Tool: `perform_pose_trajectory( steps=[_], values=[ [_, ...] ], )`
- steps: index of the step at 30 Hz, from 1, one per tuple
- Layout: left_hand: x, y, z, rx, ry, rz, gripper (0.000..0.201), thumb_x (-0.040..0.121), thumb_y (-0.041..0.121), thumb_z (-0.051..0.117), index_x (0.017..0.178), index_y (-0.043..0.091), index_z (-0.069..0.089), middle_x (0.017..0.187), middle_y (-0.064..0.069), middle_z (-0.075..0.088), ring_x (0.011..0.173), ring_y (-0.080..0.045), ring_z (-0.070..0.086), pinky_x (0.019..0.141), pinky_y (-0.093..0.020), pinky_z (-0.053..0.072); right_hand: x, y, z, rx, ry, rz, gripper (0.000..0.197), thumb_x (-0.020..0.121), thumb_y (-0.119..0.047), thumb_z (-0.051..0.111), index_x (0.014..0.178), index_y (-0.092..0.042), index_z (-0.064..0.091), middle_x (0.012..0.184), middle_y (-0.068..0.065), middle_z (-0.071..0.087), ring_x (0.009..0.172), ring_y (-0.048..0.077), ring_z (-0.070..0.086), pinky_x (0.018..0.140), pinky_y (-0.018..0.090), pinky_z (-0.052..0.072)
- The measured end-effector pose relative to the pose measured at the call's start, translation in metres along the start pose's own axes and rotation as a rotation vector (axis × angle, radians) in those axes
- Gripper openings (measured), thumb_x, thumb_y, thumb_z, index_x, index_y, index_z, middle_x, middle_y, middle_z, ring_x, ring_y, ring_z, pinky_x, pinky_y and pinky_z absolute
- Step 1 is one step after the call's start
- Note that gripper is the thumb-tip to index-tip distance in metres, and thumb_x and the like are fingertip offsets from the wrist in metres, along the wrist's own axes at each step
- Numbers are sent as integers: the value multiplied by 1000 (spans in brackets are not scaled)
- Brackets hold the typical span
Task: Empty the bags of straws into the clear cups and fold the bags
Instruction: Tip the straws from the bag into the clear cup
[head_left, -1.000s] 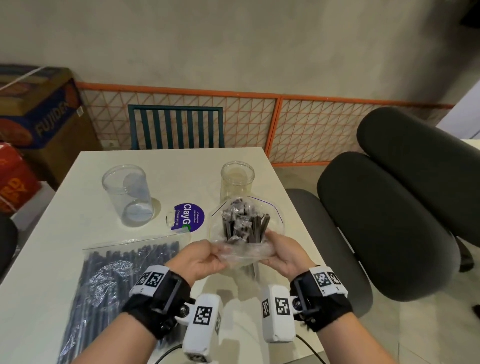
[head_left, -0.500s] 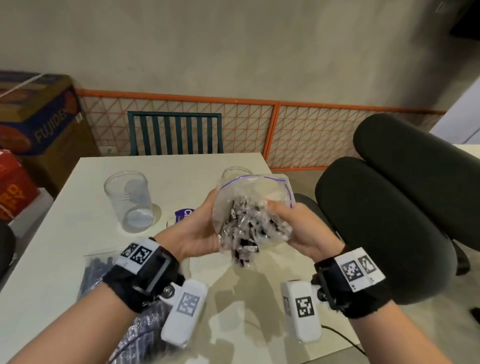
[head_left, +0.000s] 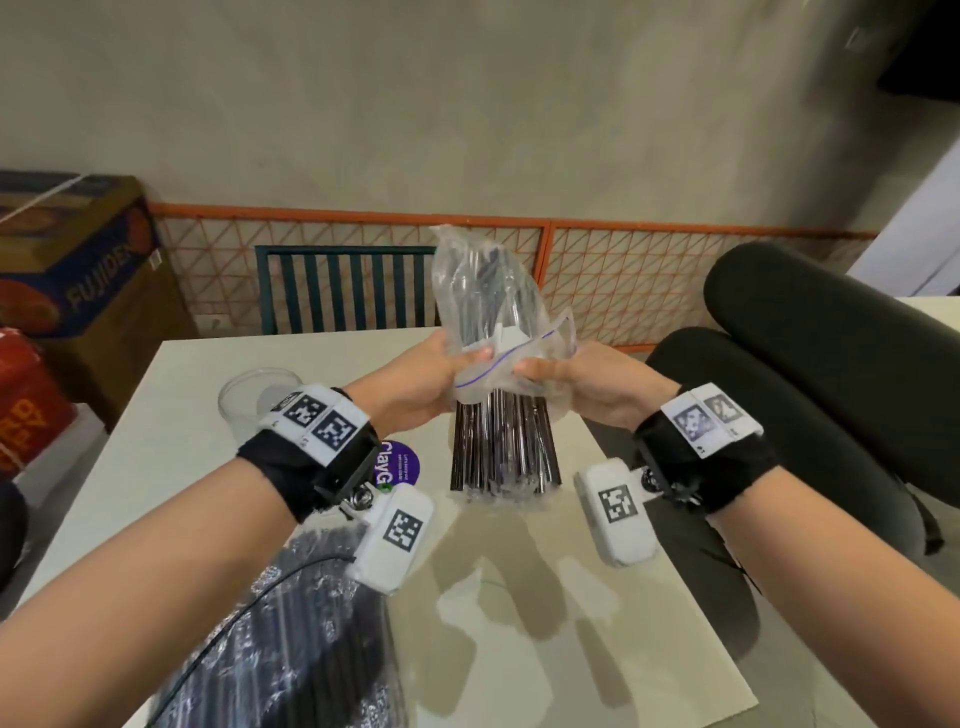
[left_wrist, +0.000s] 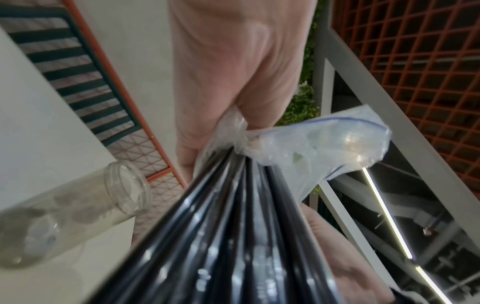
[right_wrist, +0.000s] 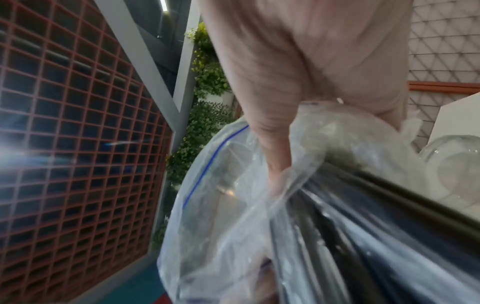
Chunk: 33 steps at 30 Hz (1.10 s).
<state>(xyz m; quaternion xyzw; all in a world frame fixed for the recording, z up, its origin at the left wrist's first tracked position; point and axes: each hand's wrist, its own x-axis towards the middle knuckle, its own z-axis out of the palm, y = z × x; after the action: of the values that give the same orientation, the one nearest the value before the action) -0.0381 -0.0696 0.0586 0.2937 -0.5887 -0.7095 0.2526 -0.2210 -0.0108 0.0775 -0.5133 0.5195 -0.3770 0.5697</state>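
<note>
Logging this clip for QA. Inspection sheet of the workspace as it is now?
Surface: white table, partly bare.
Job's things: zip bag upended, black straws sliding out onto the table; empty cup at left; full straw bag lying near edge.
Clutter: purple sticker.
Hands: left hand and right hand both grip the zip bag.
Cables: black cable over the full bag.
Surroundings: chair, green chair, orange mesh fence, box.
</note>
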Motion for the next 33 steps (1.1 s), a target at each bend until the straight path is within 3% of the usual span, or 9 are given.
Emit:
perform_pose_trajectory(
  steps=[2,6,8,10,13,16,19,27,33],
  values=[
    [10,4,0,53,-41,-7,53,91,24,57,140,22,37,133,-11,57,119,-32,56,103,-51,42,9,-7,-6,-12,-24,61,56,69,-18,73,121,1,60,121,17,65,115,28,61,103,40,46],
    [27,25,4,125,-92,26,33,96,19,45,129,23,45,122,-2,62,108,-16,64,92,-34,53,26,-21,-16,-143,36,14,22,84,-11,63,104,-3,67,103,16,73,94,27,68,90,42,50],
    [38,33,8,180,-73,57,36,96,18,45,130,27,39,126,0,58,115,-16,59,98,-36,48,39,-27,-21,-231,105,-90,15,90,-14,60,98,-5,68,97,21,72,81,28,67,76,39,53],
    [53,35,10,229,-10,100,52,96,15,44,143,19,24,141,-5,45,128,-21,47,109,-39,37,60,-27,-30,-235,181,-211,27,84,-11,67,110,-8,64,104,20,70,86,26,70,74,36,56],
    [83,31,8,358,141,211,53,97,19,43,146,15,22,148,-5,38,135,-18,37,111,-31,29,91,-22,-44,-158,373,-295,62,75,-1,73,131,-10,46,118,13,64,102,24,67,82,35,59],
    [109,26,5,377,311,271,52,97,18,44,145,14,24,146,-4,40,135,-17,37,112,-31,27,113,-14,-53,-39,392,-318,67,80,5,67,136,-16,38,124,10,61,110,22,63,88,35,57],
    [131,18,-2,367,356,287,50,97,12,43,143,13,24,141,-2,41,129,-12,38,110,-27,28,135,-1,-63,14,379,-311,73,80,1,69,141,-20,34,125,6,62,113,20,62,95,40,52],
    [168,-21,-29,273,441,265,54,96,7,43,145,12,21,139,-1,41,133,-18,38,114,-37,28,180,38,-68,54,362,-278,64,83,5,64,137,-16,37,124,9,63,112,21,63,97,37,52],
    [178,-45,-33,258,459,234,57,96,7,44,145,15,17,141,1,38,133,-14,36,113,-31,27,185,58,-77,19,317,-258,49,85,5,63,122,-22,44,116,9,65,108,23,65,93,32,54]
  ],
)
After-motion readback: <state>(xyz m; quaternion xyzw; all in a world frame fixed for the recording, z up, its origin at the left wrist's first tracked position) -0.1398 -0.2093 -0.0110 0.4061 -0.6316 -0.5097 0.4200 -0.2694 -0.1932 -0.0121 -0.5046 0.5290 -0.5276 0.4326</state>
